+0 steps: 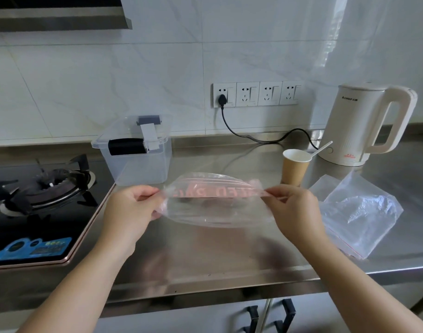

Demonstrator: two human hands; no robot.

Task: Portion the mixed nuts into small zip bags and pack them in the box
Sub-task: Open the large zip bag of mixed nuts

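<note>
Hands [131, 207] pinching red-lettered zip bag [215, 203]

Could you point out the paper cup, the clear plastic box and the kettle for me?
paper cup [294, 170], head view, on its brown side wall.
clear plastic box [143, 168], head view, on its front wall.
kettle [356, 126], head view, on the cream body left of the handle.

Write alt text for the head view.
Two hands, left hand and right hand, pinch the ends of a clear zip bag above a steel counter. Behind stand a clear plastic box, paper cup and kettle.
</note>
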